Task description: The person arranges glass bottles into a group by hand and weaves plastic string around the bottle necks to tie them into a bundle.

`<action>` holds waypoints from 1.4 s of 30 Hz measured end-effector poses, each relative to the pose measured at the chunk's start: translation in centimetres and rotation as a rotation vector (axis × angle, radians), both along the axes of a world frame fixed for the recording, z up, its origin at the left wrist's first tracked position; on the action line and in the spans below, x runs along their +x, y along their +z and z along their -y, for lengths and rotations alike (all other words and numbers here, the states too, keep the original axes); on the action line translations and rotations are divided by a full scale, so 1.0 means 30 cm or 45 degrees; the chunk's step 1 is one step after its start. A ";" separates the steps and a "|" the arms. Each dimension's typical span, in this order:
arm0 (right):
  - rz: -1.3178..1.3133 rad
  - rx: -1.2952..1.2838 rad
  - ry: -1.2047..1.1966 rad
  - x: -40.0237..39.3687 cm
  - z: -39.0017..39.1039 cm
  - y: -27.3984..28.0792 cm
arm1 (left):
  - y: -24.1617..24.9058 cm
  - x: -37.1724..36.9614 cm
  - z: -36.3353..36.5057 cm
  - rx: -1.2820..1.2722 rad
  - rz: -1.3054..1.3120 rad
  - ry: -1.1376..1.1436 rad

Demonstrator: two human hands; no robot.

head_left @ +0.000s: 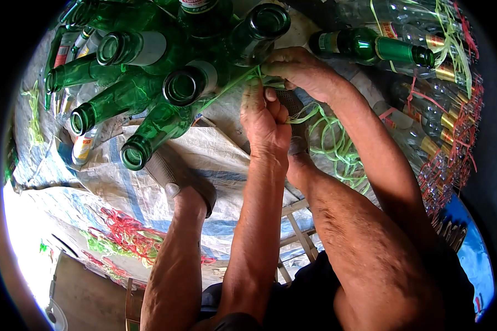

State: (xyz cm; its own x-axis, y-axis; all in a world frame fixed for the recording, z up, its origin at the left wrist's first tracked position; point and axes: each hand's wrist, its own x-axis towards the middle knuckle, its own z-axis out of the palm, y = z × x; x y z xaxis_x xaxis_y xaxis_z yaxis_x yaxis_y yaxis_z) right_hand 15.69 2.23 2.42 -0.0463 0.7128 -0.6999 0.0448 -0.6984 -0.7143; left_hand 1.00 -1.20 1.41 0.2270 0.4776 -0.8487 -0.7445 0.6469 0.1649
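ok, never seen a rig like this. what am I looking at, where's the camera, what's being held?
There's no machine here: one person works bare-handed. The single picture comes from a camera on their head, looking forward and down, so the legs are the wearer's own.

The left hand pinches green string that runs to a cluster of green bottles. The right hand is right beside it, fingers at the string; its exact grip is hard to see.

On the ground lie a pale, blue-striped sheet and a tangle of red and green string. Clear bottles are piled at the right.
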 end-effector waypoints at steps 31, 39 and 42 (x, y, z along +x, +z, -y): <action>0.152 0.096 0.090 0.000 0.011 -0.021 | 0.022 -0.015 -0.002 0.714 -0.800 -0.370; 0.199 0.194 0.155 0.010 0.015 -0.051 | 0.024 -0.024 -0.012 0.767 -0.816 -0.430; 0.214 0.237 0.139 0.004 0.019 -0.057 | 0.022 -0.022 -0.015 0.761 -0.804 -0.418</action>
